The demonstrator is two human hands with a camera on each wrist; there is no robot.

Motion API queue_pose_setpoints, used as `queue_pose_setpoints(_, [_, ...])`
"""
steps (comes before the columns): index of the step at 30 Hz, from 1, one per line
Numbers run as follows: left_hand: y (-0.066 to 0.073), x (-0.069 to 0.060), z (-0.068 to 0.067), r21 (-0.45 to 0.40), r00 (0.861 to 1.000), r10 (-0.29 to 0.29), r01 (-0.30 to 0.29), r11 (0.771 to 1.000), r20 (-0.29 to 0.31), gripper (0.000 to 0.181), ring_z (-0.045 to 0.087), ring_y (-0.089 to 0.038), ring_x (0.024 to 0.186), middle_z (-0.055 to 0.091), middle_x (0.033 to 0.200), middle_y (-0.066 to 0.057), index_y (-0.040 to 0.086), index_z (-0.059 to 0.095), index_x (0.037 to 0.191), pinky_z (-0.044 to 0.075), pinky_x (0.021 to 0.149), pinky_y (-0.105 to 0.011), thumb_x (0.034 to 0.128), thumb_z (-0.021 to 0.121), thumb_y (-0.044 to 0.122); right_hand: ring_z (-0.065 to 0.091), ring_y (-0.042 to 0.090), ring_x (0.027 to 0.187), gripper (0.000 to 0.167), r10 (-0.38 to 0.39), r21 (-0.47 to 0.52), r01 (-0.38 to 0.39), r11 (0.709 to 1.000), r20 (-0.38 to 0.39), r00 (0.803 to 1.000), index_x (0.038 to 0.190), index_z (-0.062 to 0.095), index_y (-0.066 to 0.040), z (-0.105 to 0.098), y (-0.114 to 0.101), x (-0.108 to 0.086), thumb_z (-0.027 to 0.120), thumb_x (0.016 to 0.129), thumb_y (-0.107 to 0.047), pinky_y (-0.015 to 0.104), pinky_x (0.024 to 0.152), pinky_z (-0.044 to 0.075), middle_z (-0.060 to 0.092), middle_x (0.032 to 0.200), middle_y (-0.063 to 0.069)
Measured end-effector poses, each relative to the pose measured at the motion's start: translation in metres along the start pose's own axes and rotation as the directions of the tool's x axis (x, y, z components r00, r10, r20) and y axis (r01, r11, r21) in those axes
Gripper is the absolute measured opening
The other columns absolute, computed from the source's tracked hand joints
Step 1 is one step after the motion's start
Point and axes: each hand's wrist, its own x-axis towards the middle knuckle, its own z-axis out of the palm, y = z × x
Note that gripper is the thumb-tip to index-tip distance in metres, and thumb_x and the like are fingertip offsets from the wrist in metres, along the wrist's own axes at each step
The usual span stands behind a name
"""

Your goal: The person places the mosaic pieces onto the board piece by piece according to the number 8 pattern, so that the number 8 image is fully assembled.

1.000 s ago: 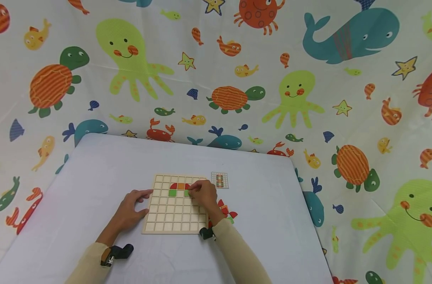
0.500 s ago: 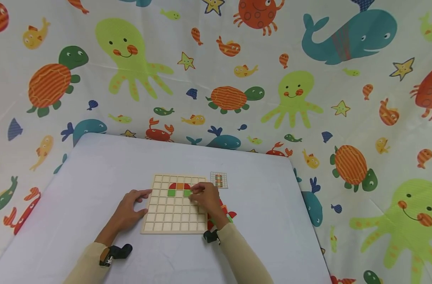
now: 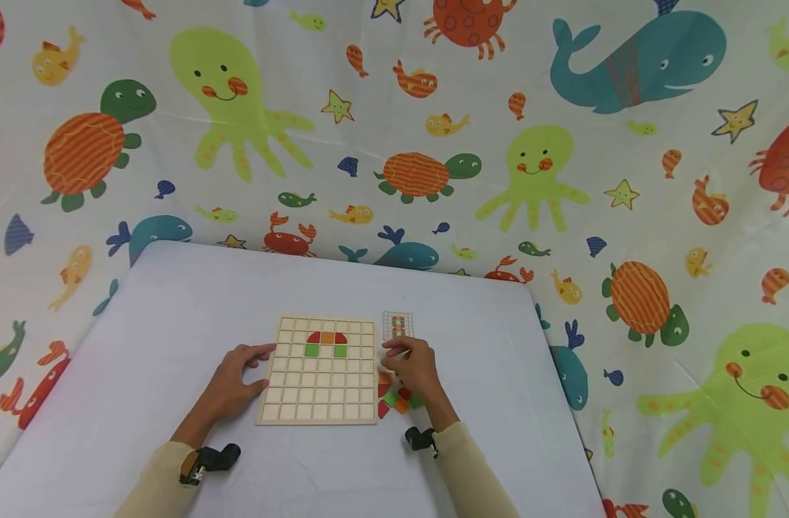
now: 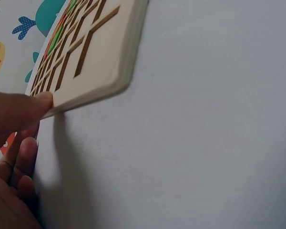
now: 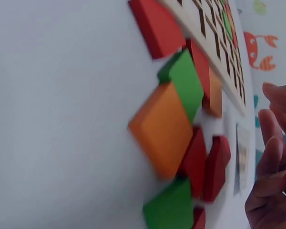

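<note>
A wooden grid board (image 3: 319, 397) lies flat on the table. Near its top, an orange square (image 3: 327, 337) sits between two red rounded pieces (image 3: 314, 337), with two green squares (image 3: 312, 350) a row below. My left hand (image 3: 231, 385) touches the board's left edge with thumb and index finger spread apart; the left wrist view has the thumb (image 4: 40, 104) against the rim. Off the board's right side, my right hand (image 3: 415, 363) hovers with loosely bent fingers, holding nothing visible. Under it lie loose red (image 5: 157, 26), green (image 5: 187, 81) and orange blocks (image 5: 164, 126), partly hidden in the head view.
A small gridded pattern card (image 3: 397, 324) lies beyond my right hand, its lower part covered by the fingers. White cloth covers the table (image 3: 291, 475). A curtain (image 3: 368, 137) printed with sea animals hangs behind it.
My right hand has lifted off the green square on the board and moved right, over the loose blocks. My left hand stays at the board's edge.
</note>
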Motion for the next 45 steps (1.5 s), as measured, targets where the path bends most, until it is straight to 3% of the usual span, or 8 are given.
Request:
queue_pose_setpoints(8, [-0.001,0.000,-0.001,0.007,1.000,-0.011,0.011,1.000,-0.003,0.070,0.052,-0.026,0.110,0.064,0.129,-0.014,0.008,0.057,0.151,0.043,0.094,-0.046,0.0856,0.080,-0.002,0.057,0.018,0.074,0.022,0.028,-0.057,-0.031,0.998,-0.055,0.998,0.109,0.082,-0.017,-0.019,0.017,-0.008,0.086,0.087,-0.016,0.025,0.061,0.048,0.076,0.094,0.000])
queue_pose_setpoints(18, [0.001,0.000,0.000,-0.002,1.000,-0.007,0.007,1.000,-0.002,0.069,0.052,-0.026,0.110,0.064,0.128,-0.015,0.006,0.057,0.150,0.043,0.094,-0.047,0.0855,0.079,-0.002,0.054,0.017,0.081,0.022,0.059,-0.134,-0.067,0.989,-0.065,0.996,0.105,0.084,-0.020,-0.015,0.034,-0.010,0.091,0.084,-0.016,0.025,0.066,0.044,0.072,0.093,-0.002])
queue_pose_setpoints(26, [0.001,-0.001,0.000,-0.002,1.000,-0.009,0.009,1.000,0.000,0.068,0.052,-0.027,0.111,0.064,0.128,-0.015,0.007,0.057,0.151,0.043,0.095,-0.047,0.0863,0.079,-0.001,0.054,0.018,0.080,0.018,0.071,-0.155,-0.080,0.985,-0.068,0.995,0.102,0.084,-0.019,-0.013,0.030,-0.013,0.089,0.085,-0.015,0.026,0.064,0.045,0.071,0.089,-0.001])
queue_pose_setpoints(34, [0.000,0.000,0.000,-0.003,1.000,-0.001,0.001,1.000,-0.002,0.069,0.052,-0.027,0.110,0.064,0.128,-0.015,0.007,0.057,0.150,0.043,0.096,-0.048,0.0857,0.079,-0.002,0.052,0.018,0.082,0.020,0.090,-0.230,-0.109,0.967,-0.090,0.992,0.102,0.084,-0.023,-0.004,0.023,-0.017,0.089,0.084,-0.014,0.029,0.066,0.044,0.066,0.101,0.001])
queue_pose_setpoints(39, [0.000,0.000,0.000,-0.001,1.000,0.001,-0.001,1.000,-0.004,0.069,0.053,-0.027,0.110,0.065,0.128,-0.015,0.006,0.057,0.150,0.042,0.096,-0.048,0.0852,0.079,-0.002,0.053,0.018,0.082,0.020,0.103,-0.262,-0.125,0.957,-0.098,0.990,0.101,0.082,-0.022,-0.003,0.020,-0.019,0.090,0.083,-0.017,0.031,0.069,0.044,0.066,0.096,-0.001])
queue_pose_setpoints(45, [-0.001,0.000,0.000,0.001,1.000,0.006,-0.006,1.000,-0.006,0.068,0.053,-0.028,0.110,0.064,0.127,-0.015,0.006,0.057,0.150,0.043,0.095,-0.048,0.0853,0.079,-0.002,0.057,0.019,0.080,0.020,0.118,-0.234,-0.128,0.964,-0.059,0.991,0.095,0.073,-0.020,-0.007,0.020,-0.019,0.090,0.085,-0.016,0.031,0.067,0.048,0.067,0.091,-0.001])
